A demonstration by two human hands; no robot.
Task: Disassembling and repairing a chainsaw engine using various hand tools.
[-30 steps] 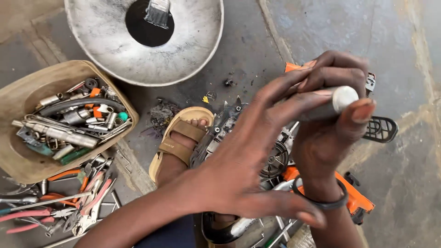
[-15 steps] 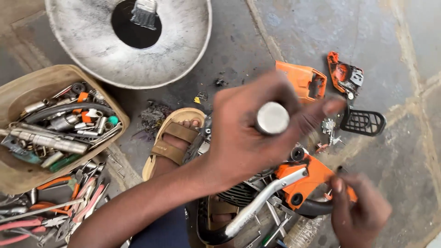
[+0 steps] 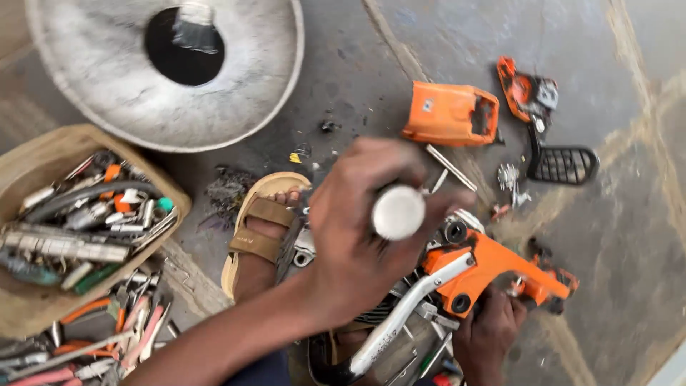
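Fingers of the left hand (image 3: pixel 357 229) are wrapped tight around a tool handle with a round white end cap (image 3: pixel 398 211), which points up toward the camera; the shaft below the cap is hidden by the fist, so what it meets cannot be told. Low in the frame, the right hand (image 3: pixel 489 336) grips the underside of a partly stripped orange chainsaw body (image 3: pixel 493 275), just beneath its orange rear handle, with a grey metal front handle bar (image 3: pixel 404 314) curving across between the two hands. The saw lies on the concrete floor (image 3: pixel 629 286) close to the person's sandalled foot (image 3: pixel 261 232). Well apart from it, farther away, lie an orange cover (image 3: pixel 450 114), a second small orange part (image 3: pixel 525 89) and a black grille piece (image 3: pixel 564 164), with small screws and metal bits scattered between. To the left, a tan box (image 3: pixel 43 157) is crammed with sockets and other tools, and pliers with red and orange grips (image 3: pixel 107 332) are spread on the floor below it. A wide grey metal basin (image 3: pixel 236 93) sits at the top left, holding dark liquid and a brush (image 3: pixel 194 32).
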